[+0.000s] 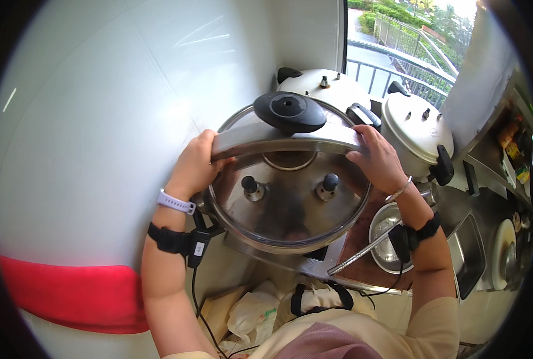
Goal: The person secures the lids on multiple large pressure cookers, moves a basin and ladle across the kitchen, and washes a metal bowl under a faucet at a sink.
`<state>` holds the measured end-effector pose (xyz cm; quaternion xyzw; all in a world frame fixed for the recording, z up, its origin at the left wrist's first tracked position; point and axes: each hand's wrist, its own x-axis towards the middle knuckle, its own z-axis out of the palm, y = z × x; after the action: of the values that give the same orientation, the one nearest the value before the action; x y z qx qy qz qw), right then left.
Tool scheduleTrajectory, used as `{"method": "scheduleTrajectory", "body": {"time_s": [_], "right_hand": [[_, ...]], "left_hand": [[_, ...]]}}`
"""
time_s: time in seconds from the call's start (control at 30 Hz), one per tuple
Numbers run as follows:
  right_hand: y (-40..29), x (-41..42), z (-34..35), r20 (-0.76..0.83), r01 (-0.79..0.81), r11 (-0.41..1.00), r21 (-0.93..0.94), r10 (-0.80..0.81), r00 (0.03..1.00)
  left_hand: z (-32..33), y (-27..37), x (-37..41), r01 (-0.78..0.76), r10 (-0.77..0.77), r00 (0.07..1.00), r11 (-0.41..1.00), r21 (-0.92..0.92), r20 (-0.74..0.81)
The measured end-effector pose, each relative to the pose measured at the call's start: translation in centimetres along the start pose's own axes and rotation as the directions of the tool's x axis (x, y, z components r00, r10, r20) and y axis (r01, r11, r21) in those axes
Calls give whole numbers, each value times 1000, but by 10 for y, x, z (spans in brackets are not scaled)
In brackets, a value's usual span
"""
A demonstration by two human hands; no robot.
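A large steel pressure cooker lid (289, 211) fills the middle of the view, with two black-capped valves (330, 183) on its top. Across it runs a metal clamp bar (248, 138) carrying a big black oval knob (289, 111). My left hand (199, 159) grips the bar's left end, thumb tucked underneath. Around the right end of the same bar my right hand (376, 157) is closed. The lid's round edge lies below both hands; most of the pot's body under it is hidden.
Two other pressure cookers stand behind, one with a pale lid (338, 89), one at right (419, 130). A metal bowl (385, 238) with a steel-handled utensil (360, 253) lies beside my right forearm. Further right is a sink (468, 256). A white wall (91, 134) borders the left.
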<state>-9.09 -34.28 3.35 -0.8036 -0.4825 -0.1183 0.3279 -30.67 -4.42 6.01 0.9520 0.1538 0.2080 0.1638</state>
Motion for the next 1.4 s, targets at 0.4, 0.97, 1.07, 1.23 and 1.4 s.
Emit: {"method": "scheduleTrajectory", "body": {"time_s": [0.4,0.97,1.07,1.23,1.4], "right_hand": [[-24,-14,4,-117,-59,996,73,67,991],[-1,-1,12,-110,55,994,90,-45,993],[6,12,6,-59,175,984,34,-173,983],[38,26,9,-64,176,974,141,-169,984],[52,50,26,-111,-2,997,76,11,994]], "left_hand": [[7,-25,30,-63,63,998,998,-12,-28],[-6,-16,11,54,-17,980,981,-186,196],[-18,-35,-4,53,39,973,920,-389,226],[-19,-28,-38,217,-52,965,715,-665,258],[-6,-15,-70,-73,71,997,953,-293,-19]]}}
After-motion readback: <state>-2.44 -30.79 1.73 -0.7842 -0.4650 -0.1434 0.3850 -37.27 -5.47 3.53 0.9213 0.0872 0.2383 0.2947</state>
